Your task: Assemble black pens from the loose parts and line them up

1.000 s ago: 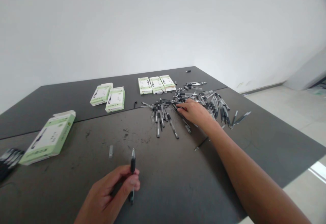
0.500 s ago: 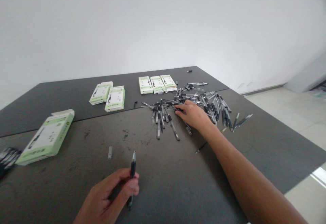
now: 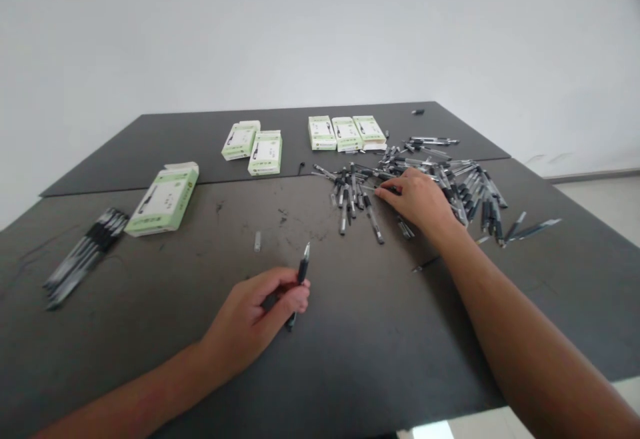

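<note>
My left hand (image 3: 273, 309) pinches a pen (image 3: 303, 271) between thumb and fingers above the near part of the table. The pen is uncapped, its metal tip pointing up and away from me. My right hand (image 3: 417, 199) rests at the near edge of a large heap of clear-and-black pens (image 3: 465, 189). Its fingers are bent together over a dark piece among the pens; whether that is a pen or a cap I cannot tell. Just left of these fingers lie several loose pens (image 3: 353, 192). A clear cap (image 3: 257, 241) lies beyond my left hand.
On the left, a row of pens (image 3: 87, 256) lies beside a green-and-white box (image 3: 165, 199) with its flap up. Two more boxes (image 3: 265, 153) stand behind, and three boxes (image 3: 347, 134) farther right. A small dark piece (image 3: 418, 112) lies near the table's (image 3: 350, 352) far edge.
The view has swung left and down, so everything sits farther right and higher in the picture. The row of pens at left now shows fully. Both hands keep much the same pose.
</note>
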`<state>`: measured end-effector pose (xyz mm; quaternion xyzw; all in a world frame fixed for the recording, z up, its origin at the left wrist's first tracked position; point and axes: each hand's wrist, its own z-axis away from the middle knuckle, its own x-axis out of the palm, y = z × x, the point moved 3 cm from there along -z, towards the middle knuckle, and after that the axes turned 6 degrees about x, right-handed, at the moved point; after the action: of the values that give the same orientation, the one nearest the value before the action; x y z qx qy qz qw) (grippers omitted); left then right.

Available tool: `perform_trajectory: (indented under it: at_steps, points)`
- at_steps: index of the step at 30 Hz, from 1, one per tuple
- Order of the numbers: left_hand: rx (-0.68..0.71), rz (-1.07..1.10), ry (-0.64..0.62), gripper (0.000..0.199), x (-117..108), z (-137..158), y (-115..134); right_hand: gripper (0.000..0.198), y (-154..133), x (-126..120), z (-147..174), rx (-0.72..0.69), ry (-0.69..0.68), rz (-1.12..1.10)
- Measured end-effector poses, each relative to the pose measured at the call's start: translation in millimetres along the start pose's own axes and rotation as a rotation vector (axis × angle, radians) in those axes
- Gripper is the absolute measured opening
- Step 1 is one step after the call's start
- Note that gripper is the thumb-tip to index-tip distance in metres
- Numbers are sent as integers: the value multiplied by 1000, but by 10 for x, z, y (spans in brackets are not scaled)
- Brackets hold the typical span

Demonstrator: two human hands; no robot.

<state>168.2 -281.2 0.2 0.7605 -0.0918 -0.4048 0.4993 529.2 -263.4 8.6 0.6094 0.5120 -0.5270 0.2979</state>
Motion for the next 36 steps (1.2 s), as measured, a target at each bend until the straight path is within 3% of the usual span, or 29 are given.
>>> perform_trajectory:
  at_steps: [8, 13, 16, 19, 21, 24, 27, 29, 36]
  points:
    - [3, 42, 9, 15, 5, -1, 92, 33, -34, 1, -8, 18, 8, 21]
    - [14, 36, 5, 16, 0, -4, 103, 35, -14, -63, -2, 79, 34, -78]
    - [17, 47, -4, 18, 7, -7, 102, 37, 7, -139, -9, 185, 64, -256]
    - [11, 74, -9, 18, 17, -8, 98, 41, -100, -222, 31, 258, 79, -678]
    - [9, 86, -6, 18, 22, -5, 91, 43, -304, -265, 114, 229, 0, -1024]
    - [22, 84, -1, 17, 27, 9, 81, 44, -736, -320, 343, 154, -284, -1367]
    - [49, 79, 12, 17, 20, 25, 86, 48, -1098, -364, 608, 95, -567, -1444]
    - [58, 71, 16, 17, 12, 31, 96, 47, -1220, -365, 733, 95, -662, -1441]
    - [88, 99, 46, 20, -1, 53, 110, 35, -1273, -261, 813, 70, -722, -1457]
